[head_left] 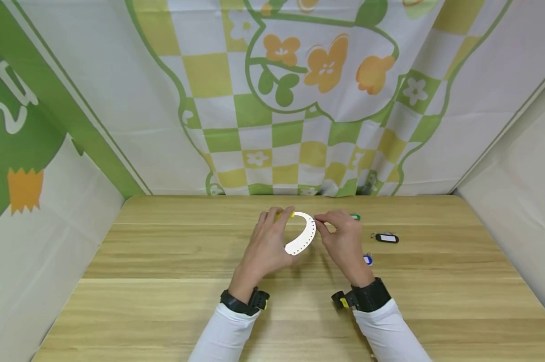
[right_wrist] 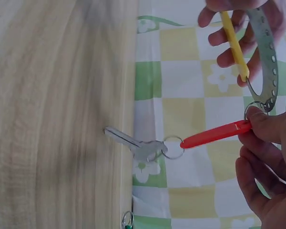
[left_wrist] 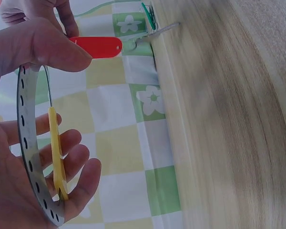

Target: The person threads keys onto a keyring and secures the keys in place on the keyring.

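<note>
My left hand (head_left: 265, 246) holds a curved white metal key holder (head_left: 305, 237), with a row of small holes along its outer edge. A yellow grip (left_wrist: 57, 152) on thin wire spans its open side, near the left fingers. My right hand (head_left: 345, 241) pinches a small split ring (right_wrist: 255, 106) at one end of a red key tag (right_wrist: 214, 135), right at the holder's edge. From the tag's other end a silver key (right_wrist: 143, 147) hangs on a second ring (right_wrist: 173, 148). Whether the split ring passes through a hole I cannot tell.
Right of the hands on the wooden table (head_left: 186, 301) lie a black key tag (head_left: 387, 238), a blue key tag (head_left: 367, 260) and a green key tag (head_left: 356, 217), the last two partly hidden by the right hand. A patterned curtain (head_left: 272, 130) hangs behind the table.
</note>
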{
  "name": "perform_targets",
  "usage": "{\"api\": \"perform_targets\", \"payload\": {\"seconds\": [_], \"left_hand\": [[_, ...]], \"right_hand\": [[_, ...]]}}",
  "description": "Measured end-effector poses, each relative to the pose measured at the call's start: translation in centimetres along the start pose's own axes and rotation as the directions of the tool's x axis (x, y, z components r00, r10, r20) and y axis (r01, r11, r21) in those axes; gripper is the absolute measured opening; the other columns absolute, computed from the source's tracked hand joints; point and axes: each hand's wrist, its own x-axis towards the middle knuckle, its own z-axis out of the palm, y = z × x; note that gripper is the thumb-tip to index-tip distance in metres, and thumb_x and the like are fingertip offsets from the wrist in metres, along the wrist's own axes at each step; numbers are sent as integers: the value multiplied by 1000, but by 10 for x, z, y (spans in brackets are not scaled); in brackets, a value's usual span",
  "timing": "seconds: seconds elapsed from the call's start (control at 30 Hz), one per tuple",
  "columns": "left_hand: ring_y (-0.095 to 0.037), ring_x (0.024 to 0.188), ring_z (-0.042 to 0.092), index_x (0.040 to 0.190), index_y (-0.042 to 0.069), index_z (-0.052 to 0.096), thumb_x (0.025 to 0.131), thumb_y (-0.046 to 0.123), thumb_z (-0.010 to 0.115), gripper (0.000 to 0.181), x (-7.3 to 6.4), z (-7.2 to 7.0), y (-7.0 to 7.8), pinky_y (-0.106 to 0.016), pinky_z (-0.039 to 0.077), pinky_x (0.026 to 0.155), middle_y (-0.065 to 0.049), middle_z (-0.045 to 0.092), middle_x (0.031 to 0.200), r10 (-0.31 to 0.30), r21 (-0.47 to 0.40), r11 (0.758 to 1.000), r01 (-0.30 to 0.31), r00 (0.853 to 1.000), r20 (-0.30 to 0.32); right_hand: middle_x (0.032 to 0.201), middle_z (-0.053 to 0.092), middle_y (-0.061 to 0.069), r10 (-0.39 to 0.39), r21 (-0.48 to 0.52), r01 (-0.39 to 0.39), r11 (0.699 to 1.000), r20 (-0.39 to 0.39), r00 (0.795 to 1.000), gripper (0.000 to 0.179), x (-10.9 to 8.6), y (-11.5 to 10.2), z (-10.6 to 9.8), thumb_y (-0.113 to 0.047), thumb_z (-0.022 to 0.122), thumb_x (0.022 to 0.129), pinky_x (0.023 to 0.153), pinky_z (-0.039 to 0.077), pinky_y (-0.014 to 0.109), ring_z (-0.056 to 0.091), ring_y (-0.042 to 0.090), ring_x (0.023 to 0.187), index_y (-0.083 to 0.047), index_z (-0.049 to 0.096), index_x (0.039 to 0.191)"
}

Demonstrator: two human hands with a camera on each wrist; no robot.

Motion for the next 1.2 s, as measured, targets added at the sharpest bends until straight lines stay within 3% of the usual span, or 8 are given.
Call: {"api": "perform_targets", "payload": {"seconds": [0.1, 0.2, 0.37, 0.47, 0.53, 0.67, 0.8, 1.2], "left_hand": [[-37, 121, 49, 149, 8, 48, 61, 22, 96, 101, 1, -1, 0, -52, 48, 95, -17, 52, 135, -1, 1, 1000, 1, 1000, 6], [-36, 120, 49, 149, 8, 48, 60, 22, 97, 102, 1, 0, 0, -51, 48, 95, -17, 52, 136, -4, 9, 1000, 4, 1000, 0], [-37, 120, 49, 148, 9, 48, 60, 23, 96, 101, 2, 0, 0, -50, 48, 94, -19, 52, 135, -11, 21, 1000, 12, 1000, -12], [-37, 121, 48, 149, 9, 48, 61, 24, 96, 101, 1, -1, 0, -51, 47, 95, -19, 52, 135, -19, 17, 1000, 19, 1000, -7], [-38, 121, 48, 149, 9, 48, 62, 24, 96, 101, 1, -1, 0, -51, 47, 95, -19, 52, 135, -19, 17, 1000, 19, 1000, -5], [-38, 121, 49, 148, 7, 48, 60, 21, 97, 103, 1, -1, 0, -52, 48, 95, -18, 52, 135, -14, 15, 1000, 14, 1000, 2], [-38, 120, 49, 149, 6, 48, 57, 18, 98, 105, 1, -1, 0, -52, 48, 94, -17, 52, 135, -11, 20, 1000, 11, 1000, 14], [-37, 121, 48, 150, 9, 46, 60, 24, 97, 105, 1, -3, 1, -51, 47, 96, -19, 50, 139, -14, 37, 999, 14, 1000, -3]], "right_hand": [[82, 73, 10, -3, -11, 3, 1000, 5, 1000, 14, 0, -1, 0, 5, 85, 77, 71, 57, 44, 69, 28, 78, -1, 79, 88], [86, 74, 11, 90, 22, -91, 996, 43, 995, 11, 1, -2, 0, 2, 83, 81, 72, 58, 42, 71, 27, 80, 0, 79, 91], [88, 76, 11, 322, 97, -338, 936, 148, 935, 8, 2, -3, 0, -7, 79, 88, 69, 58, 36, 72, 24, 77, -1, 80, 94], [87, 76, 11, 362, 121, -382, 916, 159, 919, 7, 3, -3, 0, -6, 78, 89, 68, 57, 36, 71, 24, 76, -1, 80, 93], [87, 76, 11, 328, 119, -345, 931, 141, 934, 6, 3, -3, 0, -4, 79, 87, 68, 58, 39, 71, 25, 77, 0, 80, 92], [83, 75, 11, 154, 52, -158, 986, 74, 985, 6, 2, -2, 1, 2, 81, 82, 70, 58, 43, 71, 26, 77, -1, 80, 88], [79, 73, 9, 15, -35, -14, 999, 34, 999, 12, 2, -2, 2, 5, 84, 78, 71, 56, 43, 67, 27, 76, -1, 79, 86], [84, 73, 11, 31, 37, -31, 999, 2, 1000, 14, 1, -2, 0, 4, 84, 78, 74, 57, 43, 69, 28, 80, -1, 79, 90]]}}
